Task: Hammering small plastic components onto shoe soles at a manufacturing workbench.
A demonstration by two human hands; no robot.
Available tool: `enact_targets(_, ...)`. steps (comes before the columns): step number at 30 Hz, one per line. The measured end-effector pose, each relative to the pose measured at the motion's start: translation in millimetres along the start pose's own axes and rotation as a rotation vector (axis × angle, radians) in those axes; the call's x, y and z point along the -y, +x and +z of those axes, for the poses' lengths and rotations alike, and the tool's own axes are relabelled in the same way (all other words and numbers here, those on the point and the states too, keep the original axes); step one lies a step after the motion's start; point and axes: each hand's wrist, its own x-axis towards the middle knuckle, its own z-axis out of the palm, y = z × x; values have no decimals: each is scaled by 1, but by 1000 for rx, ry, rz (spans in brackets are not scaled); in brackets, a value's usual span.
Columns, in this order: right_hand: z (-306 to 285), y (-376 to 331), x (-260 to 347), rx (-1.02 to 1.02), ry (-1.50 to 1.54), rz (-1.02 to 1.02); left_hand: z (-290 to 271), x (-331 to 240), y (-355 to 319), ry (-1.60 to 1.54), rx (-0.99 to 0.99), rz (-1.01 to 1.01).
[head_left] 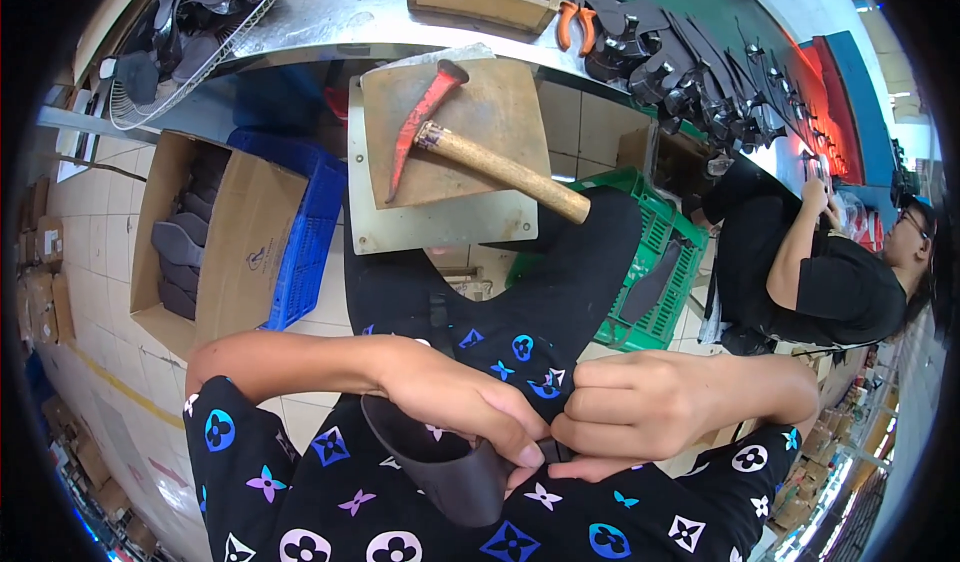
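My left hand (455, 402) grips a dark, curved shoe-sole piece (440, 467) over my lap, thumb pressed on its upper edge. My right hand (640, 407) is closed right beside it, pinching a small dark part at the same edge of the piece; the two hands touch. Above my knees, a red-headed hammer (425, 122) with a wooden handle (510, 172) lies on a brown board (500, 112) set on a pale slab (450, 227).
A cardboard box (240, 252) of dark soles and a blue crate (305, 232) stand left, a green crate (655, 252) right. The metal bench (350, 12) holds a wooden tray, orange pliers (577, 22) and several dark parts. Another person (830, 272) in black works at right.
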Motion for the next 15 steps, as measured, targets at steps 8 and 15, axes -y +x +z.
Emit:
enact_targets(8,2,-6,-4,-1,79,16,0,4,2,-96,-60,-23)
enact_targets(15,0,-6,-1,-36,104,42,1,-1,5,-88,-63,-30)
